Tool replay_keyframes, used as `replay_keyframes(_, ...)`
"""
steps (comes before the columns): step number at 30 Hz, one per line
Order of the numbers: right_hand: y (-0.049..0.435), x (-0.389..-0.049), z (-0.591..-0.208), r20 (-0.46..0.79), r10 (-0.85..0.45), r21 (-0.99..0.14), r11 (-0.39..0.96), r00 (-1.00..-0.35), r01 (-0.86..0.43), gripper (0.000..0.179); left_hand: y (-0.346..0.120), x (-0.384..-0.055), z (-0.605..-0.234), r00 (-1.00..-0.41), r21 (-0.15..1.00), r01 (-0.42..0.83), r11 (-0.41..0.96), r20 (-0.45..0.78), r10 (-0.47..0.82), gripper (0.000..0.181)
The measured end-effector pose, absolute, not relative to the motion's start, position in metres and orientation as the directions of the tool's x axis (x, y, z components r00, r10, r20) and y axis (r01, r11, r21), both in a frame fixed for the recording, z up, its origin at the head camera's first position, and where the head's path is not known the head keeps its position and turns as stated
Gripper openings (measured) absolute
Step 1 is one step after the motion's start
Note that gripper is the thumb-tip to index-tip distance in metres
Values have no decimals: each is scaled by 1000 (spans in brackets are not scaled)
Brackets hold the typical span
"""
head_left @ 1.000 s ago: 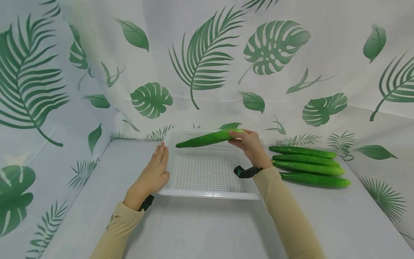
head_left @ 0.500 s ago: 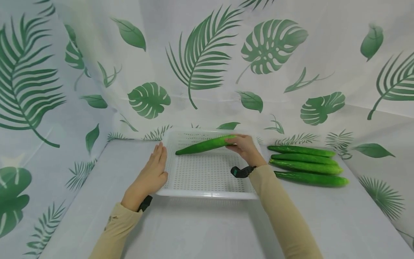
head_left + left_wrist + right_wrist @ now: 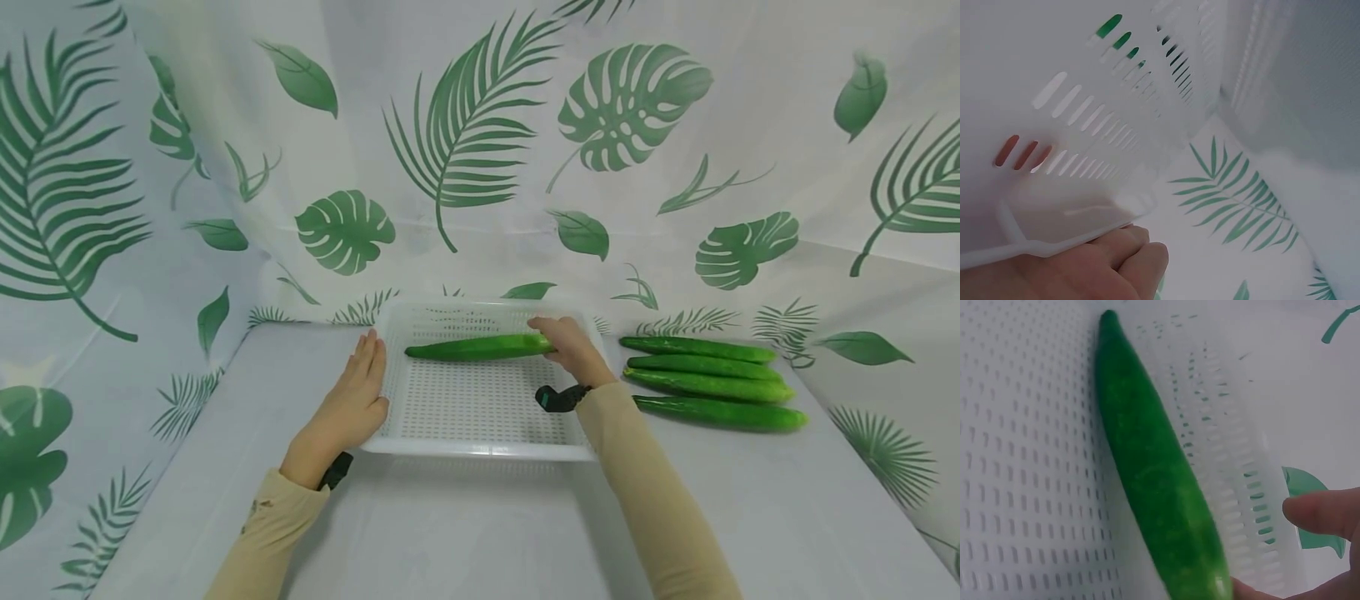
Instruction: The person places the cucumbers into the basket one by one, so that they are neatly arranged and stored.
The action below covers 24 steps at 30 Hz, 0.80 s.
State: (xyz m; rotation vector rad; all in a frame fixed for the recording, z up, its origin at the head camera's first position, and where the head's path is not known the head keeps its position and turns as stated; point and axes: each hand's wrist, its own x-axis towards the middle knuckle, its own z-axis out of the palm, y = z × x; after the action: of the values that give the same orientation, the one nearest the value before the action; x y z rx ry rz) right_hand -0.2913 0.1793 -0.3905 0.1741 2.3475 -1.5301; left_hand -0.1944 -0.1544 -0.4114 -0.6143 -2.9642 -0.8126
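Observation:
A white perforated plastic basket point(image 3: 487, 451) sits on the table, with one green cucumber point(image 3: 476, 348) lying along the far side of its floor. My right hand point(image 3: 573, 348) is over the basket at the cucumber's right end. In the right wrist view, the thumb point(image 3: 1319, 512) stands apart from the cucumber point(image 3: 1154, 462), while a finger is close to its pale end; whether they touch is unclear. My left hand point(image 3: 354, 400) rests against the basket's left side with fingers straight. The left wrist view has the left hand point(image 3: 1104, 269) under the basket's rim point(image 3: 1054, 244).
Several more cucumbers point(image 3: 712, 386) lie side by side on the table right of the basket. A white curtain point(image 3: 480, 250) printed with green leaves rises behind the table point(image 3: 457, 533) and at both sides.
My right hand has lowered the cucumber into the basket and its fingers have loosened from it. The cucumber now lies nearly level across the far side. My left hand has stayed at the basket.

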Motion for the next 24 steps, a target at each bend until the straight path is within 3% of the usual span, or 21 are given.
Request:
replay_keyframes(1, 178, -291, -390, -371, -43, -868, 372, -927, 330, 73, -154, -194, -411, -924, 489, 371, 789, 107, 368, 76)
replay_keyframes(4, 177, -292, -390, -400, -15, -831, 427, -916, 356, 86, -154, -195, -412, -926, 489, 367, 791, 108, 362, 77)
replay_keyframes(9, 180, -288, -376, -369, -68, -792, 545, -927, 275, 80, -152, -196, -413, -925, 485, 371, 792, 113, 363, 77)
replay_keyframes(15, 192, -272, -333, -321, -136, -814, 545, -937, 199, 74, -152, -194, -413, -923, 488, 375, 788, 120, 365, 77)
replay_keyframes(19, 210, -252, -305, -157, -214, -879, 476, -964, 37, 71, -153, -194, -414, -923, 484, 378, 789, 127, 363, 77)
replay_keyframes(24, 246, -227, -294, 242, -232, -905, 295, -942, -305, 48, -154, -196, -415, -925, 478, 373, 795, 122, 360, 79)
